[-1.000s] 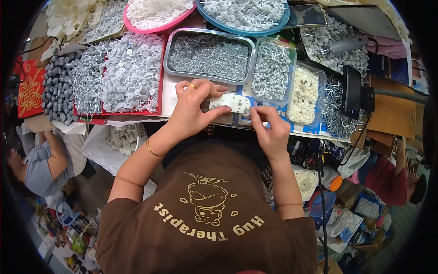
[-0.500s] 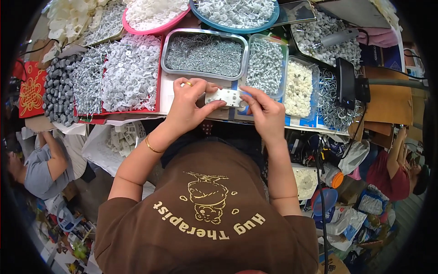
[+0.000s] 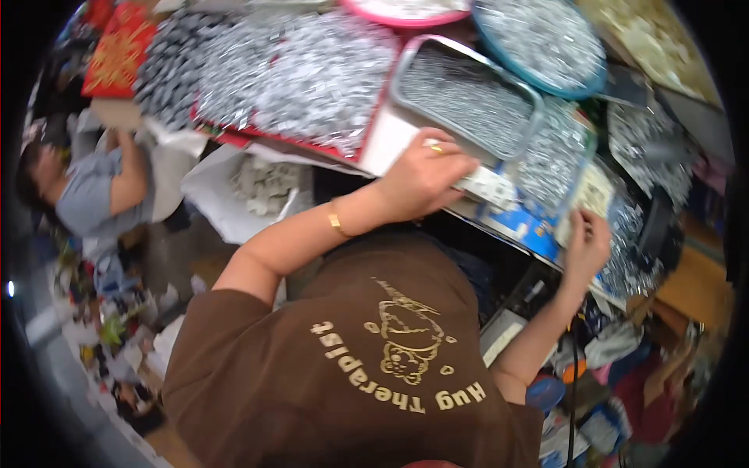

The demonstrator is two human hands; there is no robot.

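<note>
My left hand, with a ring and a gold bracelet, grips a small white plastic plate with holes by its left end, just above the table's front edge. My right hand is off the plate, at the near edge of the clear tub of small cream-coloured parts. Its fingers are curled together; whether a part sits between the tips is too blurred to see. Beyond the plate is a metal tray of small screws, and to its right a clear tub of larger screws.
Left lies a red-edged box of white-headed screws, beside dark grey pieces. A teal bowl and a pink bowl stand at the back. A white bag of parts hangs below the table. Another person sits at left.
The view has turned and blurred. My right hand has let go of the white plate and moved right to the cream parts tub. My left hand still holds the plate.
</note>
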